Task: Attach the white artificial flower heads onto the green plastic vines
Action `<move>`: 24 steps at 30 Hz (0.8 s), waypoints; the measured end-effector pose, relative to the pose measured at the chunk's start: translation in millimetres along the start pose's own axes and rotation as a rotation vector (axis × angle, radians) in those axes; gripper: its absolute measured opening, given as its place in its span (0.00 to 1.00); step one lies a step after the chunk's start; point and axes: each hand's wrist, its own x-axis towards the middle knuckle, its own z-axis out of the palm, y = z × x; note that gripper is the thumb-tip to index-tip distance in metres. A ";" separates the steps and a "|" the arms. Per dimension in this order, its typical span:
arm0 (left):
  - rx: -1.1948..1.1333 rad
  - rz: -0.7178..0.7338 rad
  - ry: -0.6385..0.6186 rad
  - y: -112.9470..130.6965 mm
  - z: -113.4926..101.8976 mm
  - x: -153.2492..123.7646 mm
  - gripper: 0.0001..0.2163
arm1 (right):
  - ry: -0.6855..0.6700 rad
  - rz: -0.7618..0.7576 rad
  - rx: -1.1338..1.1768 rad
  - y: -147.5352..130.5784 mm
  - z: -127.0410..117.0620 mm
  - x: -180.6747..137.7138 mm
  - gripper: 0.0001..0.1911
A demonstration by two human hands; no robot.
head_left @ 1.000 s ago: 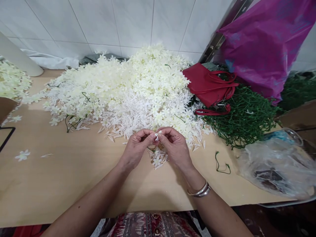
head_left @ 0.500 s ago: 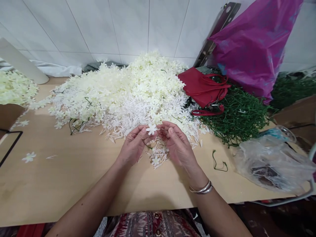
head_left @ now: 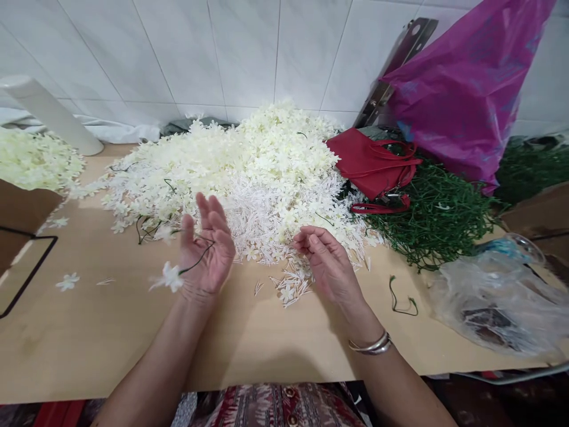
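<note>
My left hand [head_left: 205, 252] is raised palm-up over the wooden table [head_left: 111, 332], fingers stretched out and apart. A thin green stem [head_left: 200, 256] lies loosely across its palm, and a blurred white flower [head_left: 168, 276] at the stem's end hangs off the hand's left side. My right hand [head_left: 326, 264] hovers palm-up by the near edge of the big pile of cream flowers and white stamens [head_left: 249, 172]. Its fingers are loosely curled with nothing visible in them. A few loose stamens and a flower [head_left: 288, 287] lie between the hands.
A red handbag [head_left: 368, 163], a purple plastic bag [head_left: 462, 89] and a heap of green stems [head_left: 435, 213] fill the right back. A clear plastic bag [head_left: 493, 302] lies at the right edge. Also here are a loose green stem [head_left: 400, 299], single flowers [head_left: 67, 281] at left, and a white tube [head_left: 53, 112].
The hands were together pinching a white flower. They have parted: the left hand swung left and opened, and the flower on its stem now slips off it.
</note>
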 end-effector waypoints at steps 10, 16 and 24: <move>0.067 0.077 0.095 -0.4 -3.4 8.8 0.15 | -0.102 -0.068 -0.257 2.4 -0.2 -4.1 0.12; 0.080 -0.128 0.051 -13.3 -2.7 7.8 0.17 | -0.270 -0.228 -0.649 -7.9 2.3 -10.7 0.04; 0.716 0.107 -0.283 -32.2 8.0 -6.4 0.08 | -0.656 -0.268 -1.557 -26.4 14.8 -27.8 0.08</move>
